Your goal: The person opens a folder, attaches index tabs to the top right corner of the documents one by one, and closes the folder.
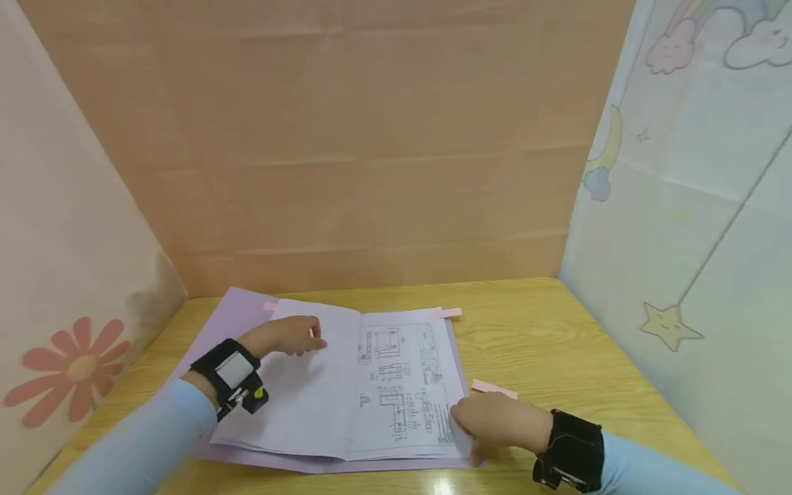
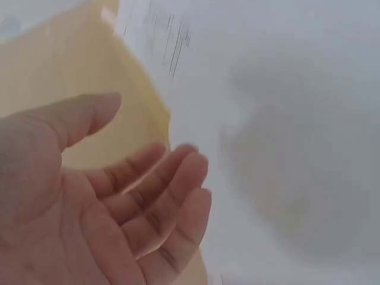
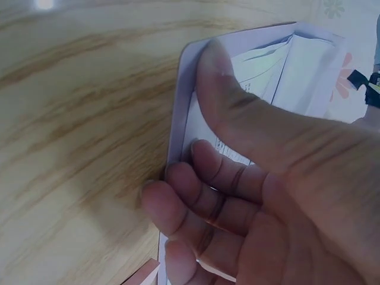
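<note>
A lilac folder (image 1: 232,320) lies spread on the table with its pages turned. The right page (image 1: 408,385) carries printed technical drawings, while the left page (image 1: 315,392) looks blank. Over the upper part of that left page is my left hand (image 1: 287,335); its fingers are loosely bent, and the left wrist view shows nothing in the palm (image 2: 89,196). My right hand (image 1: 495,419) rests at the folder's lower right edge. In the right wrist view its thumb (image 3: 217,83) lies along the lilac border near the corner, with bent fingertips (image 3: 163,205) at the side edge.
Pink index tabs stick out at the page's upper right (image 1: 447,313), beside the right hand (image 1: 493,389) and at the upper left (image 1: 270,306). The wood-grain table (image 1: 526,330) is bounded by a brown back panel (image 1: 371,172) and white decorated side panels (image 1: 699,227).
</note>
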The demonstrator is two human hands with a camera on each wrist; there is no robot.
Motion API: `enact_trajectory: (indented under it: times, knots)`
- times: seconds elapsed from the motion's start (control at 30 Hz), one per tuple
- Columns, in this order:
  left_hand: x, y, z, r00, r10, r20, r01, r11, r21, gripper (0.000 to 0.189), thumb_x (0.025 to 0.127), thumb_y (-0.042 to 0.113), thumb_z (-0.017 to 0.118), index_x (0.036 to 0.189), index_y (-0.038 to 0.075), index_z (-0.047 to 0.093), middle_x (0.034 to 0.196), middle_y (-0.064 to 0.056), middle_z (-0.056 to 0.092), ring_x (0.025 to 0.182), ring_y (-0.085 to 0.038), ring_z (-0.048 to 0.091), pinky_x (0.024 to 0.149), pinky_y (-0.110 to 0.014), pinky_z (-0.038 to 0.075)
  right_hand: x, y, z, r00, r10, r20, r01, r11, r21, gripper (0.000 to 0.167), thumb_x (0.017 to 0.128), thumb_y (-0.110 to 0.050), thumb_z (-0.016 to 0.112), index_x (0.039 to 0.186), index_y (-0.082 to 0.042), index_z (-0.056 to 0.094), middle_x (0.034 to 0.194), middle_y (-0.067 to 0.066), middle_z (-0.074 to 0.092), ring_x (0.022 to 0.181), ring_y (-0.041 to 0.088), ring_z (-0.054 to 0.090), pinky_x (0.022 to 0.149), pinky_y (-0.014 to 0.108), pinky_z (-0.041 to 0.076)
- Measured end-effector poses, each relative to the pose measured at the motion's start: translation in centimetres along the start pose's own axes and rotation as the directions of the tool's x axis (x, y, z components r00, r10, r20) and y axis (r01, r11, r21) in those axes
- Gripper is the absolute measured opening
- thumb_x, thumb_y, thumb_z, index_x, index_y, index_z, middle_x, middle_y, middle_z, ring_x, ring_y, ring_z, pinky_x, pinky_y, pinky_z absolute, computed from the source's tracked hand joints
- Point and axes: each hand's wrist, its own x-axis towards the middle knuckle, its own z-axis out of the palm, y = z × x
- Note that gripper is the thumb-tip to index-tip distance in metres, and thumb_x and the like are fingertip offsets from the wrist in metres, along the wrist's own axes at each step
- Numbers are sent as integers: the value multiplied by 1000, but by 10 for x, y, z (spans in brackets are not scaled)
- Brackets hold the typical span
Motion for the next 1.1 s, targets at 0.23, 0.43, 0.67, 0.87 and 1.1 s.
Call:
enact_trajectory:
  times: [0.23,0.43,0.67,0.87,1.1]
  knots:
    - [-34,-61,-33,988,-153,-19,149,977,-154,40,96,33,57,112,-4,51,94,-12,55,86,-23,55,71,-33,51,-1,0,-2,1000,15,11,-15,1000,25,43,62,-28,88,75,-19,48,72,-11,45,64,6,40,60,22,37]
    - [-50,-83,-23,967,-252,32,245,893,-377,56,97,40,54,124,-7,45,108,-18,56,94,-25,58,81,-40,52,-1,3,-1,1000,-6,0,6,999,31,44,61,-29,88,75,-19,48,72,-11,45,64,5,40,60,21,37]
    - [-44,-88,-7,938,-345,37,318,809,-494,53,98,33,51,126,-11,38,108,-22,58,93,-29,60,80,-38,54,1,0,-1,1000,25,12,-25,999,35,44,61,-27,89,75,-18,48,73,-10,46,65,7,41,61,23,37]
    - [-39,-86,2,918,-395,37,353,772,-529,47,98,30,52,120,-10,42,102,-21,56,91,-29,58,76,-34,54,2,-1,-1,999,31,15,-31,999,19,43,62,-27,89,75,-18,49,72,-10,46,64,7,41,60,23,37]
    - [-34,-89,13,908,-417,26,358,745,-563,44,97,29,54,117,-8,42,99,-19,54,89,-29,57,75,-34,55,1,-1,2,1000,26,10,-26,1000,-9,44,61,-28,89,74,-18,49,72,-10,47,63,7,41,59,23,38]
